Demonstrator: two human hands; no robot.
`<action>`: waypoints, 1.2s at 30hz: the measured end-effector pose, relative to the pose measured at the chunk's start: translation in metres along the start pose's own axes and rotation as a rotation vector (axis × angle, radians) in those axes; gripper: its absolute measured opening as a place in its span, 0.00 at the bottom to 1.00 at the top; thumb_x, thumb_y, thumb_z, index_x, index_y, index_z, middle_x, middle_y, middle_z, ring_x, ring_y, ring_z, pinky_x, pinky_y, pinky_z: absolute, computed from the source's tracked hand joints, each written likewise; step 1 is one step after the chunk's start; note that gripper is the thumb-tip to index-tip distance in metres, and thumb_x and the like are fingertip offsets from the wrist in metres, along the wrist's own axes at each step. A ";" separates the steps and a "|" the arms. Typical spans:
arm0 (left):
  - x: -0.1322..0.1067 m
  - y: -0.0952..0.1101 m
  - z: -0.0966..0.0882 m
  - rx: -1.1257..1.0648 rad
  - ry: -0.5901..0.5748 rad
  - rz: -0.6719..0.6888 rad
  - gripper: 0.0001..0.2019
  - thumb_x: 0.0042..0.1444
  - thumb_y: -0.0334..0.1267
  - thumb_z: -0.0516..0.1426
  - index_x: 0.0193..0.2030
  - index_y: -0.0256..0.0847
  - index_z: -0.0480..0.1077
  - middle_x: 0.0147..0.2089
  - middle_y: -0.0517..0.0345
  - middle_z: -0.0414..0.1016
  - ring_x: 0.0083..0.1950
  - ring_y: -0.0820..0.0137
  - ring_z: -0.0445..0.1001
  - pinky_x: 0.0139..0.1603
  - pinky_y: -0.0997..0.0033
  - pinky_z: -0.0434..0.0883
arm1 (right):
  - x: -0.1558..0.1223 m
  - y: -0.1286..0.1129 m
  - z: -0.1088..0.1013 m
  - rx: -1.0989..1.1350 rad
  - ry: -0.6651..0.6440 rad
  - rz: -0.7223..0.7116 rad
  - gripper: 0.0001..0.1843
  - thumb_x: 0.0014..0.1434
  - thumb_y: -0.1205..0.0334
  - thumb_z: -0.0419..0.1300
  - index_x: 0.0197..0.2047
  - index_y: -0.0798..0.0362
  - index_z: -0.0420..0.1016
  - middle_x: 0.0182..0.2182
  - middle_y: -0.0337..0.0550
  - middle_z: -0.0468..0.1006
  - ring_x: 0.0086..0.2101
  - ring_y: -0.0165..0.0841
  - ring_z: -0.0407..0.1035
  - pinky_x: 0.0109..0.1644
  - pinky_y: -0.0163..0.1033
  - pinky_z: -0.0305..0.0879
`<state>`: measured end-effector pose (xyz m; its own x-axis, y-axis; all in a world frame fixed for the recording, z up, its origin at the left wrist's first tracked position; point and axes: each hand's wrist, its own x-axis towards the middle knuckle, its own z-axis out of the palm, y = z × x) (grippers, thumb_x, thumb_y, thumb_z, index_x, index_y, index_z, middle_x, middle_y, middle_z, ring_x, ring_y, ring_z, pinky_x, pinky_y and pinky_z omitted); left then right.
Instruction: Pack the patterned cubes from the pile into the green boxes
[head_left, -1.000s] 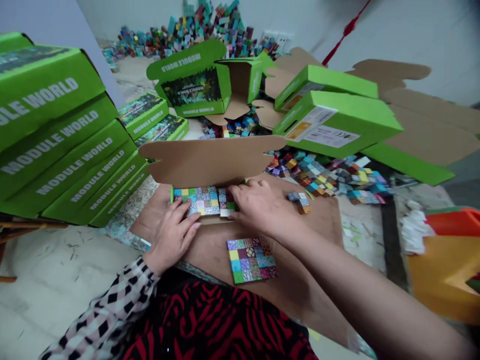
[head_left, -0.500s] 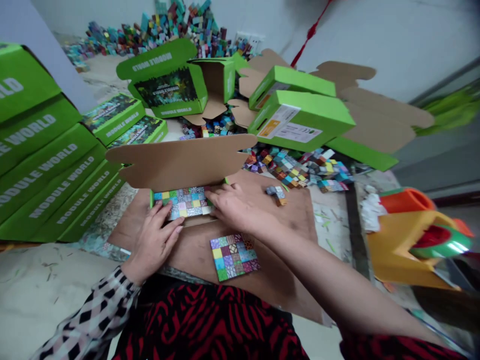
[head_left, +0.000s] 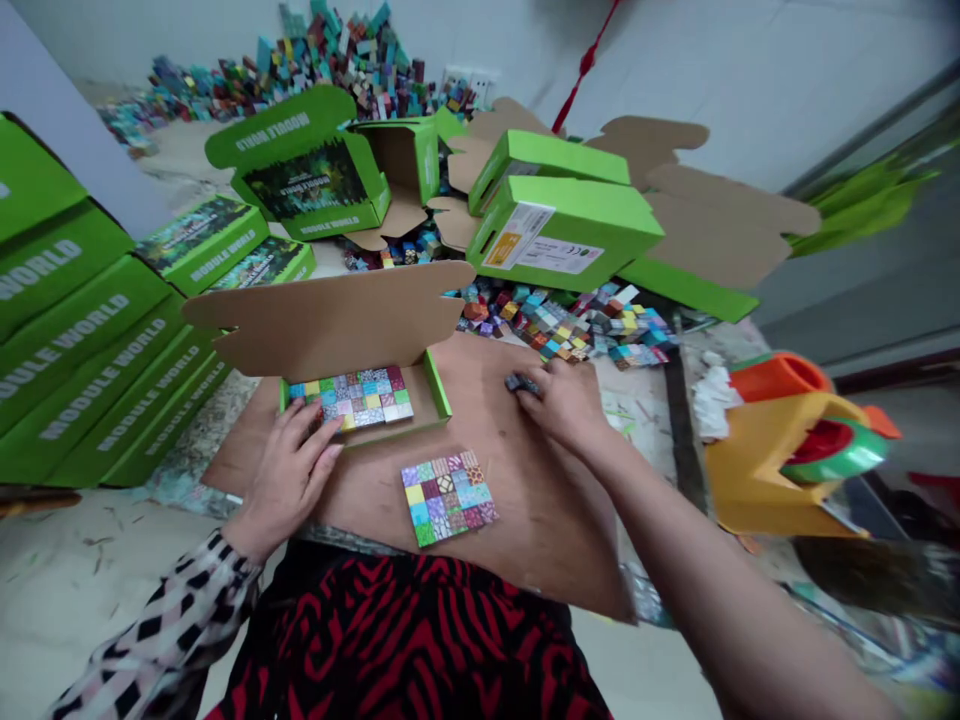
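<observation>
Off the tray comes my right hand [head_left: 562, 405], now pinching a dark cube [head_left: 521, 382] near the cardboard sheet's [head_left: 517, 500] far edge! My left hand [head_left: 289, 465] lies spread against the green box tray [head_left: 437, 388]: block of cubes [head_left: 352, 397] packed in, a bare strip beside it, and a second grid of cubes [head_left: 448, 498] on the sheet.

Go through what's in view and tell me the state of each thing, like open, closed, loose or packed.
Left hand: open, resting at the box's near edge.
Right hand: on dark cubes, grip unclear.
Front green box: open, lid upright, cubes laid inside.
Square of cubes: assembled, lying flat.
Labelled green box: closed.
Far green box: open, flaps spread.
Left green boxes: closed, stacked.
</observation>
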<state>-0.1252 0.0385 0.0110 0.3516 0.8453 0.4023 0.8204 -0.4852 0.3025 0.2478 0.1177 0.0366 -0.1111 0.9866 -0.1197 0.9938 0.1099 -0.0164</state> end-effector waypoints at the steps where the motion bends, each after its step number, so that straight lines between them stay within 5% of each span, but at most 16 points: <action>1: 0.000 0.003 -0.004 0.025 -0.001 -0.005 0.18 0.63 0.36 0.51 0.60 0.48 0.65 0.63 0.48 0.62 0.68 0.51 0.55 0.65 0.38 0.56 | -0.006 -0.004 0.002 0.023 -0.005 -0.014 0.20 0.61 0.61 0.50 0.53 0.54 0.74 0.43 0.54 0.70 0.40 0.41 0.67 0.43 0.43 0.60; 4: 0.004 0.023 -0.016 0.078 0.048 0.035 0.18 0.60 0.35 0.55 0.57 0.49 0.67 0.62 0.49 0.64 0.68 0.49 0.55 0.65 0.35 0.50 | -0.030 -0.015 0.003 0.113 -0.048 -0.065 0.19 0.60 0.59 0.51 0.53 0.52 0.73 0.44 0.51 0.69 0.36 0.38 0.67 0.40 0.41 0.61; 7: 0.016 0.053 -0.018 -0.060 0.052 0.176 0.19 0.58 0.31 0.57 0.56 0.47 0.68 0.59 0.50 0.68 0.62 0.56 0.62 0.61 0.48 0.61 | -0.051 -0.017 0.001 0.196 -0.115 -0.082 0.19 0.60 0.58 0.53 0.53 0.51 0.71 0.42 0.48 0.69 0.34 0.34 0.67 0.38 0.39 0.61; 16: 0.063 0.121 0.021 -0.183 -0.235 0.369 0.12 0.63 0.36 0.50 0.49 0.43 0.72 0.46 0.53 0.76 0.49 0.59 0.68 0.48 0.53 0.62 | -0.054 -0.020 0.002 0.178 -0.004 -0.100 0.14 0.61 0.55 0.56 0.44 0.52 0.78 0.42 0.51 0.70 0.44 0.41 0.65 0.49 0.44 0.61; 20: 0.070 0.130 0.024 -0.146 -0.324 0.369 0.13 0.64 0.37 0.48 0.47 0.42 0.73 0.44 0.51 0.76 0.47 0.59 0.68 0.45 0.54 0.60 | -0.057 -0.015 0.008 0.327 -0.002 -0.107 0.21 0.58 0.53 0.60 0.51 0.55 0.75 0.43 0.52 0.70 0.44 0.42 0.66 0.49 0.44 0.63; 24: 0.074 0.134 0.026 -0.148 -0.372 0.320 0.13 0.65 0.38 0.49 0.47 0.41 0.73 0.44 0.51 0.75 0.47 0.60 0.68 0.45 0.55 0.59 | -0.045 0.018 0.011 0.541 0.101 -0.005 0.20 0.61 0.56 0.56 0.54 0.55 0.72 0.43 0.50 0.73 0.40 0.35 0.69 0.47 0.39 0.65; 29: 0.083 0.143 0.030 -0.135 -0.463 0.303 0.13 0.65 0.38 0.49 0.46 0.41 0.73 0.44 0.51 0.75 0.47 0.60 0.67 0.45 0.56 0.59 | 0.002 0.064 0.009 0.432 0.248 0.393 0.19 0.60 0.65 0.50 0.51 0.57 0.74 0.43 0.52 0.75 0.41 0.39 0.70 0.46 0.40 0.64; 36: 0.086 0.144 0.029 -0.117 -0.507 0.284 0.14 0.66 0.40 0.48 0.47 0.42 0.74 0.43 0.51 0.75 0.47 0.61 0.67 0.46 0.56 0.59 | 0.031 0.075 0.023 0.366 0.300 0.470 0.15 0.55 0.61 0.55 0.45 0.56 0.74 0.43 0.55 0.74 0.43 0.45 0.68 0.45 0.44 0.63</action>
<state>0.0365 0.0480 0.0646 0.7451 0.6664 0.0268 0.6179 -0.7049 0.3482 0.3184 0.1536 0.0085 0.3920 0.9161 0.0840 0.8653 -0.3362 -0.3717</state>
